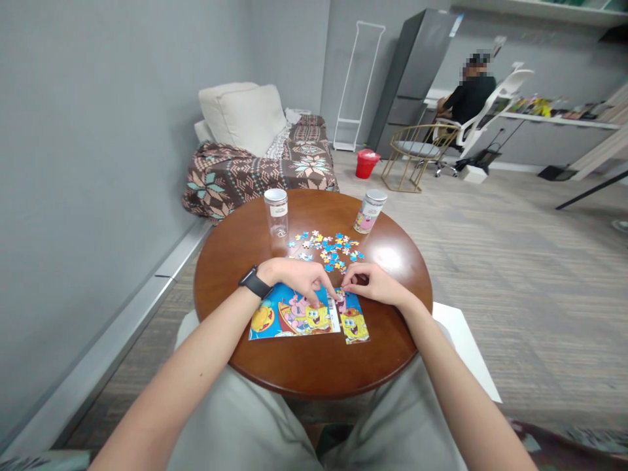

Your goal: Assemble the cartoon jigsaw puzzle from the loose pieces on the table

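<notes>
My left hand (305,280), a black watch on its wrist, reaches over a printed SpongeBob picture sheet (289,320). Its fingers are apart, and the index finger points down at the gap between the sheet and a partly joined jigsaw puzzle (354,326). That puzzle forms a narrow upright strip just right of the sheet. At the strip's top edge, my right hand (370,282) has thumb and fingertips pinched together; whatever lies between them is hidden. Beyond both hands, loose puzzle pieces (333,252) are scattered, some partly covered by my left hand.
On the round brown table (314,366) stand a clear lidded jar (279,222) at back left and a printed jar (369,214) at back right. A draped sofa (260,167) is behind. Further off are a red bucket (366,165), a wire chair (417,150) and a seated person (471,98).
</notes>
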`<action>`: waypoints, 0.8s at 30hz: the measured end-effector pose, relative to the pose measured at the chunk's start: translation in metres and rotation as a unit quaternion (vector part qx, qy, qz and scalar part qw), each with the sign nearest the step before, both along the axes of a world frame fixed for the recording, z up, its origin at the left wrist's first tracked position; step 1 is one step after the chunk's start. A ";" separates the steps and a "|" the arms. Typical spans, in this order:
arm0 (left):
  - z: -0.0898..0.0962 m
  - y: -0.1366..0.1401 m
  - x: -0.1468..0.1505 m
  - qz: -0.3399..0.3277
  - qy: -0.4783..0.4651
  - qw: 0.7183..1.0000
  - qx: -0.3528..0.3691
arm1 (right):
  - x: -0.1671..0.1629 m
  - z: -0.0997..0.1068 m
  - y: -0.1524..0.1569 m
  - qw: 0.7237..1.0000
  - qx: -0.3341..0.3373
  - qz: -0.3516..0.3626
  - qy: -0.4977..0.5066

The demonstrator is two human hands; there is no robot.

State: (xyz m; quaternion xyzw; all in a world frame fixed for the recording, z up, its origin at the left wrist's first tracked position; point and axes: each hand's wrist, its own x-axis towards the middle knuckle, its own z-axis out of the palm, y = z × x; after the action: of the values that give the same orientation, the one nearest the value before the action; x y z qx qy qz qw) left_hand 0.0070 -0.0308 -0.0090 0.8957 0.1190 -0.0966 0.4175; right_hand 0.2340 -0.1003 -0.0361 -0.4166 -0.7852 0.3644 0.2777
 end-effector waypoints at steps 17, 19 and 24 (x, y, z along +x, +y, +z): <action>0.001 0.000 -0.001 -0.008 -0.008 1.000 0.015 | 0.002 -0.006 0.001 0.997 0.058 0.039 -0.014; 0.000 0.001 -0.001 -0.009 -0.005 1.000 0.016 | 0.001 -0.007 0.001 0.997 0.064 0.044 -0.015; 0.000 0.001 -0.001 -0.011 -0.002 1.000 0.013 | 0.003 -0.005 0.000 0.999 0.041 0.015 -0.005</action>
State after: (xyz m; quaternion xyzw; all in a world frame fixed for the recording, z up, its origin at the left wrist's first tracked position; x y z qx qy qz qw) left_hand 0.0058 -0.0302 -0.0090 0.9025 0.1098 -0.0979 0.4047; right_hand 0.2368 -0.1008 -0.0408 -0.3944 -0.8071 0.3340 0.2853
